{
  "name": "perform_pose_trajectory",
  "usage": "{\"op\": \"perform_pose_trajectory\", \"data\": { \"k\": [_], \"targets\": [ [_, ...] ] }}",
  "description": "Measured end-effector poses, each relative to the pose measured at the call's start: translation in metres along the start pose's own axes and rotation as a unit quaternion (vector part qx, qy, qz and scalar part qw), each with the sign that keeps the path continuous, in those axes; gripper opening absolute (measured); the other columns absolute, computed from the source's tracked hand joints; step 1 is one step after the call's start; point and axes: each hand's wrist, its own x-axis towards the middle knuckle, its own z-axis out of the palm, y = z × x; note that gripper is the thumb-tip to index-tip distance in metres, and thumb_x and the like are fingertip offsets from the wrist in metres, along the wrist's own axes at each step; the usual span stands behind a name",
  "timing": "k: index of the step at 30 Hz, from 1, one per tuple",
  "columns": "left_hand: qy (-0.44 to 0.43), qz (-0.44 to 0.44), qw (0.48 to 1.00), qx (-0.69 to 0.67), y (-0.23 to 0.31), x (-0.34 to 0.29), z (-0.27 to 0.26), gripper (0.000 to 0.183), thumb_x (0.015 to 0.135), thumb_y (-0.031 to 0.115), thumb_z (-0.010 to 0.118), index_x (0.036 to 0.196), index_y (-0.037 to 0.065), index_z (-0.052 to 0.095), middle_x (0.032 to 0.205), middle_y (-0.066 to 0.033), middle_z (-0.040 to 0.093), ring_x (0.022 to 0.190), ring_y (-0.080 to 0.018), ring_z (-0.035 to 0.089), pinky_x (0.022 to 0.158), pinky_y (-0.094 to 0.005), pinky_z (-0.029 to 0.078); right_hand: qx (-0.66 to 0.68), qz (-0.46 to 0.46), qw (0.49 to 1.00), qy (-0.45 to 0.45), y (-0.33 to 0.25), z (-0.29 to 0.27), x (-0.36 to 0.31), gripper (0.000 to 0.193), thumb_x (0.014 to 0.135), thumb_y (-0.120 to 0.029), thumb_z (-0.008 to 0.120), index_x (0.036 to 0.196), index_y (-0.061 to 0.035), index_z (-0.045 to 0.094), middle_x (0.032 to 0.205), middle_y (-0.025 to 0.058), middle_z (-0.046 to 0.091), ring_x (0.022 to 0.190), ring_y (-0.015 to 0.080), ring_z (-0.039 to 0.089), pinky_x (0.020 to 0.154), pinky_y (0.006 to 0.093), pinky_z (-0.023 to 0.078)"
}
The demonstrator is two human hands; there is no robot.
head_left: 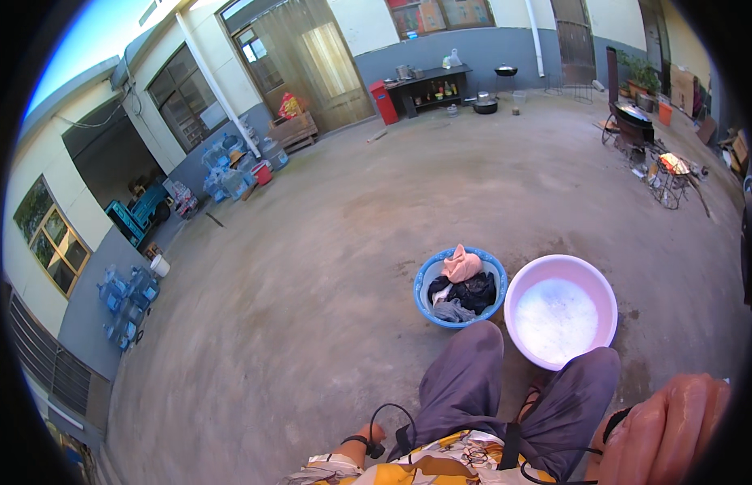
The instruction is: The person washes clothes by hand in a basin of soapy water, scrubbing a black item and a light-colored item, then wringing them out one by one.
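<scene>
My right hand (675, 428) is raised very close at the lower right, wet, its fingers curled and pressed together; the inside of the grip is hidden. My left hand (377, 434) is low beside my left thigh, a black strap at the wrist, and its fingers cannot be made out. In front of my knees stands a pink basin (608, 311) holding water covered in white suds (557, 319). Left of it, a blue-rimmed basin (420, 303) contains a pink cloth (461, 264), dark clothes (475, 293) and a grey cloth (454, 311). Neither hand touches the basins.
Concrete ground spreads around me, with damp patches near the basins. Blue water jugs (129, 303) stand along the left wall, more jugs (230, 174) farther back. A black shelf table (431, 83) is at the far wall. A stove with a pan (632, 121) stands far right.
</scene>
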Motion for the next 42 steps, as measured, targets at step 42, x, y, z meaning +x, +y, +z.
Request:
{"op": "perform_pose_trajectory", "data": {
  "k": [42],
  "targets": [
    [0.070,0.018,0.993,-0.091,0.057,-0.009,-0.029,0.030,0.073,0.027,0.068,0.096,0.007,0.070,0.081,-0.0133,0.069,0.069,-0.0223,0.067,0.065,-0.0330,0.053,0.119,0.006,0.967,-0.227,0.040,-0.037,0.007,0.031,0.092,-0.020,0.054,0.091,0.0102,0.062,0.090,0.0249,0.063,0.082,0.0300,0.062,0.074,0.0362,0.050]
  ]
}}
